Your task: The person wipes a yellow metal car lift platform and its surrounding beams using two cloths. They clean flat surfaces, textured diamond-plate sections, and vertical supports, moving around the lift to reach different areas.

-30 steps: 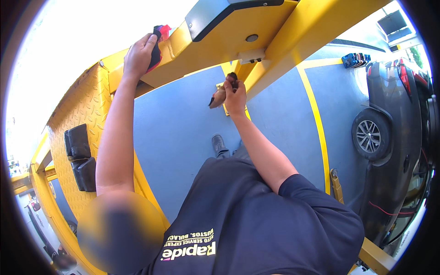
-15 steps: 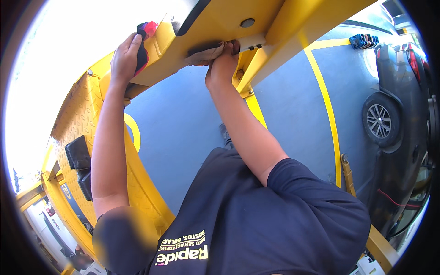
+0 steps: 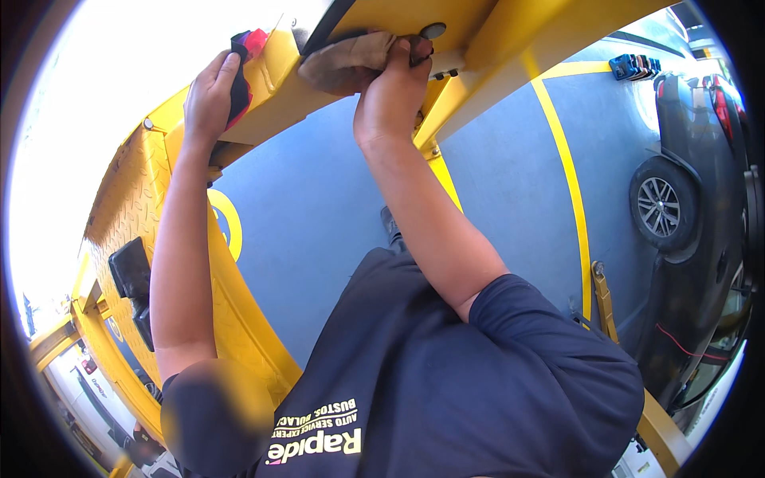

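My left hand (image 3: 210,99) is closed on a black and red cloth (image 3: 241,89) at the left edge of a yellow metal column (image 3: 275,92). My right hand (image 3: 390,99) grips a beige rag (image 3: 344,65) and presses it to the column's painted face, just below a dark strip. Part of the rag is bunched under the fingers. Close to the right fingertips sits a round grey button-like plug (image 3: 433,31). Both arms are stretched upward, and some fingers of each hand are hidden.
A yellow tread-plate ramp (image 3: 131,187) with black blocks (image 3: 130,267) runs along the left. To the right a dark car (image 3: 693,231) stands beyond a yellow floor line (image 3: 566,167). Several small containers (image 3: 635,68) sit at the far right.
My right hand and the beige rag have moved up the column, and more of the rag shows. My left hand has shifted slightly left and up with its cloth.
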Available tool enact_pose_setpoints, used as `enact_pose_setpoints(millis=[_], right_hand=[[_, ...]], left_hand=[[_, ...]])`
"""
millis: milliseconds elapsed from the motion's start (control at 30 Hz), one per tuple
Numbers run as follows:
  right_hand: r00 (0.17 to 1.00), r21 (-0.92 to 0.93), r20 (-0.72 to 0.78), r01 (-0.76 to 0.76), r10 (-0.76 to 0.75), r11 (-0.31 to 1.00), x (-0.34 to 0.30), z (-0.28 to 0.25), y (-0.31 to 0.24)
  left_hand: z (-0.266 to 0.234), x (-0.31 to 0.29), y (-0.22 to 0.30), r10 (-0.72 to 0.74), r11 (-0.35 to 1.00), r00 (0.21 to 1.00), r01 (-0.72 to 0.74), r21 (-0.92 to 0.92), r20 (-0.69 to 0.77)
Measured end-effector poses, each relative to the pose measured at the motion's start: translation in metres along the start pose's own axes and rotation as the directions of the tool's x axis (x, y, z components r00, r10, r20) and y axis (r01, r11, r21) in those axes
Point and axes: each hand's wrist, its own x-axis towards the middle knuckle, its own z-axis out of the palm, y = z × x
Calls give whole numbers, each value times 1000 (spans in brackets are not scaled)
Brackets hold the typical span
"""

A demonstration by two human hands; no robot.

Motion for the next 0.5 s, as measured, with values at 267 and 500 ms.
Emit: enact_pose_setpoints(millis=[267,500], right_hand=[[861,81,-73,-498,503,863,38,-111,117],[703,-291,-81,-694,706,658,-2,-163,41]], left_hand=[[1,2,13,-44,997,998,41,63,46],[0,1,10,-61,994,998,59,87,19]])
